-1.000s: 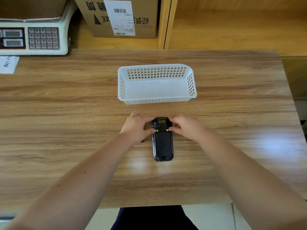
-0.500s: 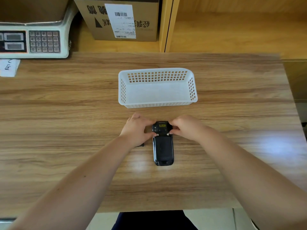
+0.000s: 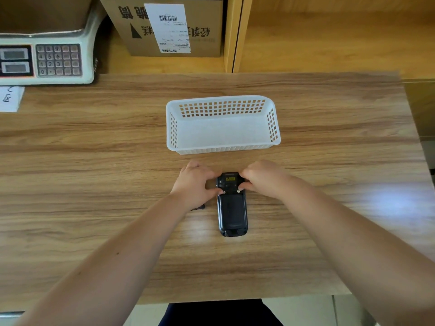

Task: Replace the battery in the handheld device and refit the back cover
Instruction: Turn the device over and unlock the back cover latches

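A black handheld device (image 3: 231,208) lies face down on the wooden table (image 3: 94,184), its long axis pointing away from me, with the back cover on it. A yellow label shows near its far end. My left hand (image 3: 195,184) grips the far end from the left, thumb tip pressing on the upper left corner of the cover. My right hand (image 3: 263,177) grips it from the right, thumb tip on the upper right corner. A small dark object (image 3: 199,207) lies half hidden under my left wrist; what it is I cannot tell.
A white perforated plastic basket (image 3: 222,147) stands just beyond the device. A weighing scale (image 3: 44,60) sits at the far left with a paper slip (image 3: 9,98) in front of it. A cardboard box (image 3: 169,27) rests on the shelf behind.
Hands and device keep the same pose relative to each other. The view has shifted slightly, so everything sits a little lower in the frame.
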### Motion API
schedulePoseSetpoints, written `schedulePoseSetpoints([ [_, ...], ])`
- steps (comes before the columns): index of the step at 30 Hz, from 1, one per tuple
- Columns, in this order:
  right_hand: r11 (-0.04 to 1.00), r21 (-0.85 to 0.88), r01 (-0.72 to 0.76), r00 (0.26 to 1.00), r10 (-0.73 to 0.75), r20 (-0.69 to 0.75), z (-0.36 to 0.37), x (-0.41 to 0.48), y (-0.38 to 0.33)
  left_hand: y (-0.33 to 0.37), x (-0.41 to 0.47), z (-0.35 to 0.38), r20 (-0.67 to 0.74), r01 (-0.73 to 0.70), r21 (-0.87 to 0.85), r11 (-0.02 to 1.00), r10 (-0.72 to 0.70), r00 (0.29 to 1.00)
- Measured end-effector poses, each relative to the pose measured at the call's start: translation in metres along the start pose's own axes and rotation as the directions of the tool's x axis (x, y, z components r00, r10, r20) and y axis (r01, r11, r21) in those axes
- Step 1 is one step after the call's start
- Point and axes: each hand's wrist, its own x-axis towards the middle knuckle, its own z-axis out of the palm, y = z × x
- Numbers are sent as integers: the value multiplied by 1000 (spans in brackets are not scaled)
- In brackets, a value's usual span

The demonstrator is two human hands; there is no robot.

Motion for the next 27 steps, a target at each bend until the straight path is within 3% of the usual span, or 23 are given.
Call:
schedulePoseSetpoints([
  [5, 1000, -10, -9, 1000, 8, -17, 2, -1, 0, 0, 1, -3, 27, -31, 24, 999, 30, 999],
  [12, 999, -24, 32, 991, -35, -129, 13, -11, 0, 8, 8, -14, 134, -147, 245, 958, 116, 984],
  [16, 997, -54, 49, 981, -58, -183, 23, -13, 3, 7, 9, -12, 144, -186, 276, 943, 151, 978],
  [24, 997, -45, 60, 969, -69, -239, 29, -12, 5, 3, 12, -6, 160, -398, 509, 763, 371, 915],
  [27, 997, -58, 59, 966, -72, -250, 29, -12, 6, -2, 13, -2, 104, -441, 593, 674, 478, 872],
])
